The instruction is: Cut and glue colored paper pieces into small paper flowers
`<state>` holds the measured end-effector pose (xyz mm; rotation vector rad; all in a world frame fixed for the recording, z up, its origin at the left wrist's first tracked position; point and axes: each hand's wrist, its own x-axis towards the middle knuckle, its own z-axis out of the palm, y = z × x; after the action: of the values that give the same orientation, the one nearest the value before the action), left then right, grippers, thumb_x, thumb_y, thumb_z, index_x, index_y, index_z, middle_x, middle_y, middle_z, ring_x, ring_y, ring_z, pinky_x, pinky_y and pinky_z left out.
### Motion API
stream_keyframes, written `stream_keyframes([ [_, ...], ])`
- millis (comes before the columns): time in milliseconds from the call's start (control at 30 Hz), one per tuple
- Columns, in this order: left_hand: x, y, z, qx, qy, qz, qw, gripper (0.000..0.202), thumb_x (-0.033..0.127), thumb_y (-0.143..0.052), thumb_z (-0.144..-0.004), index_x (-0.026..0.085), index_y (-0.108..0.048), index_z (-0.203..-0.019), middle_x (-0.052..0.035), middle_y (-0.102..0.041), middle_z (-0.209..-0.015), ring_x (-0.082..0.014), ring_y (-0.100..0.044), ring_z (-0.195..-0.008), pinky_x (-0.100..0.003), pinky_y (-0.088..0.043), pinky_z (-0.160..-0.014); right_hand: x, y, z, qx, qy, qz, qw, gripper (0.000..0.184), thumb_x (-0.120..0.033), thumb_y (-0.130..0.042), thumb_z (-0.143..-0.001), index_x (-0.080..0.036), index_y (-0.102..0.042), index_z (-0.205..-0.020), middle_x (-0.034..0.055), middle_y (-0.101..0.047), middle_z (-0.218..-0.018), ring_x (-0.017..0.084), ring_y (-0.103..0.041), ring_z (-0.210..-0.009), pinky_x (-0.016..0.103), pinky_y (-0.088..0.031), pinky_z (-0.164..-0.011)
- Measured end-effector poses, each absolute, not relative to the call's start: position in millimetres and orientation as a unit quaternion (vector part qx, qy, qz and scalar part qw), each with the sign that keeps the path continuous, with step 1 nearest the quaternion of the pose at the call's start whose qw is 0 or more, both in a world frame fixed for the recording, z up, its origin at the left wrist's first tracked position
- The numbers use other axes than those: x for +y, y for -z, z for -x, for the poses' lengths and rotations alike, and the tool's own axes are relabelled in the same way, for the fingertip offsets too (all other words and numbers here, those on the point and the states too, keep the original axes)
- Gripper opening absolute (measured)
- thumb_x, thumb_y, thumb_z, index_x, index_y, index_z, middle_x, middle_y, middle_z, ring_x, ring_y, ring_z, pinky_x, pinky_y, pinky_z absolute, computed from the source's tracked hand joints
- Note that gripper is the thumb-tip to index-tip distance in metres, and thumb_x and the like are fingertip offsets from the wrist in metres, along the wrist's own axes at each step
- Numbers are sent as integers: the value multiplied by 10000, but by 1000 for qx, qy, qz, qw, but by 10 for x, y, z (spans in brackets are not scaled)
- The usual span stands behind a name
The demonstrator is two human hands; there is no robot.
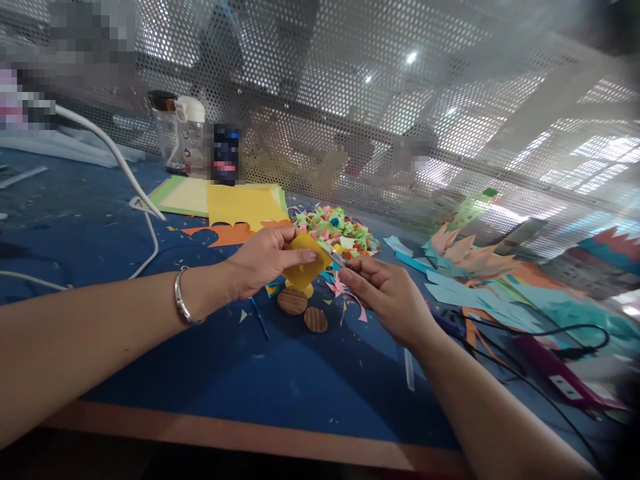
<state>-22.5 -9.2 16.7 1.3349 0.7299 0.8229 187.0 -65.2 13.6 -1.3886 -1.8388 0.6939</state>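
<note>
My left hand [265,260] pinches a small piece of yellow paper [306,268] between thumb and fingers, above the blue table [280,373]. My right hand [387,293] is closed around small scissors [334,255], whose blades meet the paper's upper right edge. Just below the paper lie two brown wood-grain paper discs [303,310] and a few pink scraps. A silver bangle sits on my left wrist.
A heap of colourful paper cuttings [337,233] lies behind the hands. Yellow and orange sheets [235,207] are at the back left, beside bottles [187,137]. Teal and orange offcuts [475,280] spread to the right. White cables run left, black cables and a purple device [560,373] right. A perforated metal screen stands behind.
</note>
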Motion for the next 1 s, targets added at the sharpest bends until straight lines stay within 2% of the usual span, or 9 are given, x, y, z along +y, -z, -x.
stream_keyframes([
  [167,-95,-139,211,280,-391,-558,676,132,180,-730,-766,151,-613,-819,5,-693,-769,-102,-636,-690,-228,-494,-672,-670,-160,-1856,-726,-257,532,352,396,-532,-579,-903,-197,-531,-697,-62,-401,-556,85,-323,-495,238,-255,-460],
  [300,-92,-124,207,280,-396,-534,692,132,181,-755,-743,148,-649,-816,-8,-714,-787,-117,-646,-706,-245,-490,-685,-673,-152,-1853,-723,-275,526,354,381,-522,-581,-907,-199,-532,-710,-64,-395,-562,81,-312,-491,236,-249,-451],
  [467,-88,-127,201,287,-413,-508,699,79,182,-744,-766,136,-681,-764,-16,-713,-768,-108,-639,-696,-248,-481,-709,-641,-107,-1867,-700,-292,519,395,382,-538,-598,-900,-195,-556,-739,-64,-375,-563,80,-283,-486,240,-216,-432],
  [700,-204,-146,144,295,-383,-471,738,84,133,-752,-752,121,-673,-779,-20,-701,-746,-107,-649,-662,-228,-500,-666,-642,-59,-1863,-671,-302,514,442,336,-512,-642,-880,-188,-577,-819,-60,-403,-588,75,-291,-478,236,-210,-413],
  [833,-260,-139,141,292,-337,-492,747,115,159,-771,-739,131,-683,-808,-28,-710,-767,-114,-661,-667,-232,-512,-660,-664,-89,-1844,-682,-285,503,448,279,-454,-672,-858,-188,-593,-827,-45,-474,-619,80,-337,-491,234,-256,-420],
  [1000,-278,-144,173,312,-286,-561,711,176,174,-782,-712,137,-702,-865,-53,-735,-845,-136,-684,-702,-218,-512,-597,-664,-125,-1814,-700,-255,497,445,218,-389,-680,-827,-184,-616,-791,-31,-500,-647,94,-391,-531,242,-309,-461],
])
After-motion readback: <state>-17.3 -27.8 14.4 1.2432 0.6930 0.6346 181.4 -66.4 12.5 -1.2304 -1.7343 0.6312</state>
